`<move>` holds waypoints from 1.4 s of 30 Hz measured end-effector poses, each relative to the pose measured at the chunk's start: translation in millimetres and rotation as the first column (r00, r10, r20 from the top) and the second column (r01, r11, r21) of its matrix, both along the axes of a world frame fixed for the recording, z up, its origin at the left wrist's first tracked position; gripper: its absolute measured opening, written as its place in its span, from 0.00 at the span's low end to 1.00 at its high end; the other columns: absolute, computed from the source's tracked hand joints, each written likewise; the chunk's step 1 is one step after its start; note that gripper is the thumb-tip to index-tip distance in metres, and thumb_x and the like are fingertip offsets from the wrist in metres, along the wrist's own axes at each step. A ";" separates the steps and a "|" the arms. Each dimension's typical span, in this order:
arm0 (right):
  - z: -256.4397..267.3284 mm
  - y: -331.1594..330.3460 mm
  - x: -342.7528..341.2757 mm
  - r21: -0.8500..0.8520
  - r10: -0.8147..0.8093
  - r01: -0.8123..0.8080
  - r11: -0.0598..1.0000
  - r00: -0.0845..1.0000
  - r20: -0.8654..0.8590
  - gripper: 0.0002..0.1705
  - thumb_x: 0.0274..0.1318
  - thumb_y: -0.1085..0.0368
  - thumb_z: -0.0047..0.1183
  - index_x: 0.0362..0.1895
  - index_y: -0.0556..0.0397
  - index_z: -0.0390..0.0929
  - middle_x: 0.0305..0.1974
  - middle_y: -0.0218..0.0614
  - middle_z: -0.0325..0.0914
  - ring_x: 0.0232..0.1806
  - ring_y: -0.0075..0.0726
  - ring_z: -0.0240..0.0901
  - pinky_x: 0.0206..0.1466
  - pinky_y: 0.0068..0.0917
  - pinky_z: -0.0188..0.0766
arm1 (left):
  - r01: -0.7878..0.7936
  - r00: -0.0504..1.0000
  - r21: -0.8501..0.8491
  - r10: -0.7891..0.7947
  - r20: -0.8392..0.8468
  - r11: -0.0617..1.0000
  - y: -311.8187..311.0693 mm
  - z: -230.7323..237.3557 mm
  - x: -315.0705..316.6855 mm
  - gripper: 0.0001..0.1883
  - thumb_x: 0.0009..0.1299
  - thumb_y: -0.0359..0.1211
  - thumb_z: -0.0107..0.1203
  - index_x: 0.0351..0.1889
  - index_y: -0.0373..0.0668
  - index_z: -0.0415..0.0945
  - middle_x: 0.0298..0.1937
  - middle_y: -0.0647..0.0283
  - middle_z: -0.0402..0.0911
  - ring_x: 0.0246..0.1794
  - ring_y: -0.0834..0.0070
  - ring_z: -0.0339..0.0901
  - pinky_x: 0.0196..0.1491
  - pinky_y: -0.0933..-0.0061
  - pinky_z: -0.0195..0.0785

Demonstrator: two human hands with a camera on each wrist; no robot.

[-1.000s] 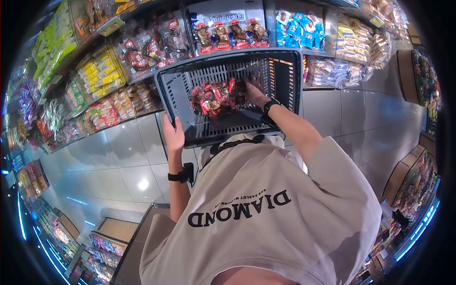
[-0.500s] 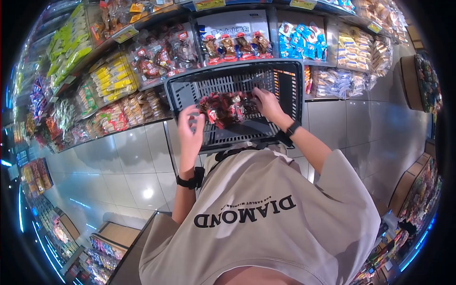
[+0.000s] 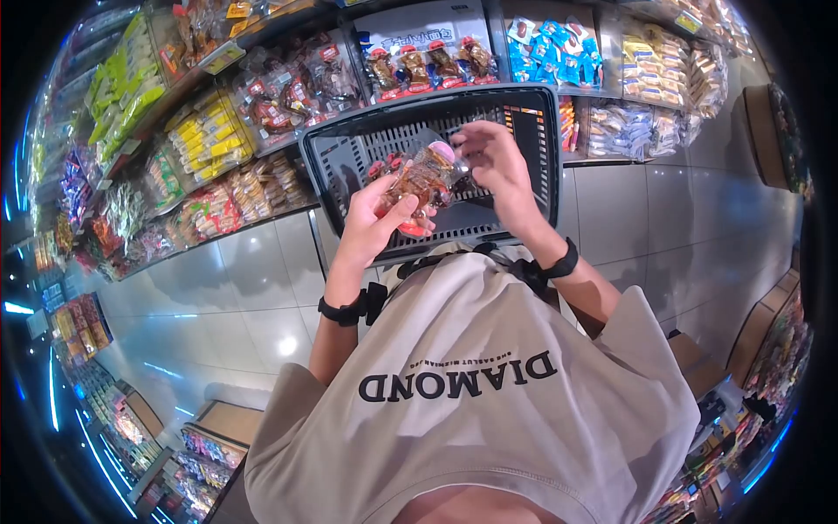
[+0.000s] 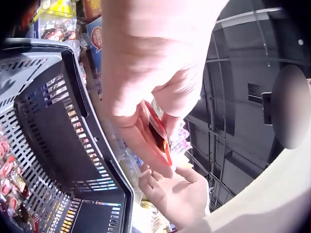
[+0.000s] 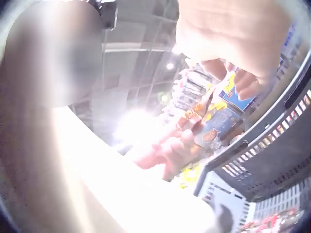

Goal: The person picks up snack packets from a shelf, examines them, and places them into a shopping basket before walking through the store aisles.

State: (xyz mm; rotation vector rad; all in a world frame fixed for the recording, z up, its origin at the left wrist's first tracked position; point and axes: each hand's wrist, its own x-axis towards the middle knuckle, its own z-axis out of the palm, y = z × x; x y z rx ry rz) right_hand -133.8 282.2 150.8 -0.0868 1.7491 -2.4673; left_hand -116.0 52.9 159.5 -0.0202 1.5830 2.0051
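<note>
Held up above the dark shopping basket [image 3: 343, 252] is a clear packet [image 3: 422, 177] of brown food with a pink-and-white round label. The left hand [image 3: 371, 223] pinches its lower left side between thumb and fingers; the left wrist view shows the packet's red edge [image 4: 156, 127] in that grip. Beside the packet's upper right, the right hand [image 3: 506, 179] has loosely bent fingers; whether they touch the plastic cannot be told. Several red-labelled packets [image 4: 12, 182] lie in the basket.
Beyond the basket, shelf bins hold more brown packets [image 3: 441, 65], blue packets [image 3: 556, 54] and yellow packets [image 3: 207, 140]. A tiled floor [image 3: 253, 262] lies to the left, and low display stands [image 3: 229, 423] are at the lower left.
Earlier the left hand was on the basket's side, then over the packets inside. Now it holds one packet above them. The right hand has risen out of the basket.
</note>
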 end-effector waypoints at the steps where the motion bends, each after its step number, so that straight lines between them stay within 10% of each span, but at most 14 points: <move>1: 2.5 6.7 -4.4 -0.175 0.176 -0.153 0.973 0.977 0.123 0.25 0.63 0.69 0.48 0.64 0.55 0.65 0.54 0.35 0.73 0.55 0.29 0.68 0.58 0.32 0.67 | -0.016 1.000 0.013 0.016 -0.006 1.000 1.2 1.8 0.9 0.25 0.75 0.40 0.57 0.62 0.31 0.69 0.41 0.51 0.84 0.34 0.66 0.86 0.37 0.68 0.83; 5: 23.6 1.0 -7.1 -0.259 0.401 -0.349 0.901 0.897 0.185 0.38 0.65 0.49 0.57 0.71 0.54 0.59 0.66 0.45 0.67 0.66 0.37 0.67 0.64 0.36 0.66 | 0.033 0.970 0.341 -0.112 0.216 0.940 -6.4 -1.8 -0.2 0.23 0.78 0.43 0.52 0.60 0.34 0.71 0.35 0.51 0.84 0.27 0.68 0.84 0.29 0.72 0.82; 9: 15.8 -12.5 -19.6 -0.472 0.439 -0.460 0.752 0.884 -0.163 0.38 0.56 0.57 0.68 0.66 0.53 0.65 0.65 0.50 0.70 0.61 0.35 0.72 0.61 0.36 0.72 | -0.213 0.836 0.619 -0.187 0.516 0.756 -6.9 -40.8 8.8 0.19 0.80 0.44 0.49 0.55 0.37 0.73 0.25 0.57 0.80 0.11 0.74 0.75 0.10 0.81 0.65; 12: 13.8 -3.0 -30.3 -0.229 0.541 -0.526 0.819 0.841 0.007 0.28 0.56 0.66 0.67 0.58 0.54 0.69 0.54 0.49 0.80 0.48 0.33 0.80 0.49 0.29 0.78 | -0.213 0.754 0.841 -0.464 0.466 0.498 -0.1 -48.0 5.1 0.21 0.82 0.46 0.43 0.57 0.38 0.72 0.28 0.56 0.80 0.17 0.73 0.77 0.15 0.79 0.69; 15: 6.6 -9.7 -34.5 -0.114 0.345 -0.331 0.937 0.928 0.139 0.20 0.55 0.71 0.68 0.48 0.55 0.71 0.43 0.40 0.84 0.39 0.25 0.81 0.41 0.24 0.79 | 0.031 0.933 0.424 -0.179 0.313 0.905 10.0 -22.5 -4.0 0.32 0.81 0.54 0.34 0.58 0.32 0.71 0.45 0.52 0.83 0.39 0.65 0.82 0.34 0.61 0.80; 18: 7.3 -11.8 -36.4 0.135 0.188 -0.213 0.968 0.967 0.173 0.16 0.57 0.71 0.67 0.45 0.55 0.73 0.39 0.32 0.82 0.39 0.21 0.79 0.41 0.23 0.78 | -0.094 0.982 0.100 0.076 0.171 0.991 20.1 -7.5 0.6 0.36 0.81 0.58 0.30 0.58 0.32 0.71 0.51 0.50 0.82 0.45 0.64 0.84 0.35 0.62 0.82; 21: 9.0 -12.7 -37.4 0.279 0.259 -0.306 0.910 0.946 0.196 0.13 0.64 0.65 0.61 0.47 0.55 0.73 0.39 0.29 0.80 0.42 0.18 0.77 0.44 0.23 0.75 | 0.011 0.999 0.016 -0.011 0.037 1.000 19.4 -5.4 -1.1 0.31 0.83 0.52 0.34 0.61 0.29 0.68 0.47 0.48 0.84 0.40 0.63 0.85 0.30 0.67 0.82; 26: 12.8 -14.7 -36.0 -0.116 0.195 -0.166 0.979 0.929 0.315 0.16 0.69 0.54 0.55 0.49 0.54 0.75 0.39 0.27 0.77 0.37 0.17 0.73 0.45 0.21 0.70 | -0.072 0.993 -0.066 0.065 -0.099 0.995 24.7 7.8 1.4 0.26 0.84 0.46 0.37 0.58 0.27 0.67 0.38 0.45 0.83 0.31 0.63 0.85 0.26 0.70 0.81; 30: 2.3 -9.2 -25.1 0.168 0.384 -0.421 0.891 0.898 0.217 0.08 0.67 0.66 0.57 0.45 0.56 0.76 0.40 0.27 0.78 0.41 0.19 0.73 0.46 0.25 0.74 | -0.118 0.985 -0.055 0.111 -0.129 0.991 20.6 -1.9 2.8 0.26 0.84 0.46 0.35 0.56 0.27 0.68 0.35 0.47 0.83 0.28 0.64 0.84 0.25 0.70 0.81; 42: 3.2 -16.5 -40.2 0.201 0.398 -0.413 0.888 0.910 0.114 0.09 0.65 0.72 0.58 0.45 0.59 0.72 0.39 0.30 0.80 0.41 0.20 0.76 0.45 0.25 0.77 | -0.243 0.969 -0.071 0.239 -0.061 0.967 12.5 -13.2 2.1 0.27 0.84 0.46 0.36 0.44 0.27 0.75 0.31 0.51 0.83 0.23 0.72 0.81 0.22 0.75 0.74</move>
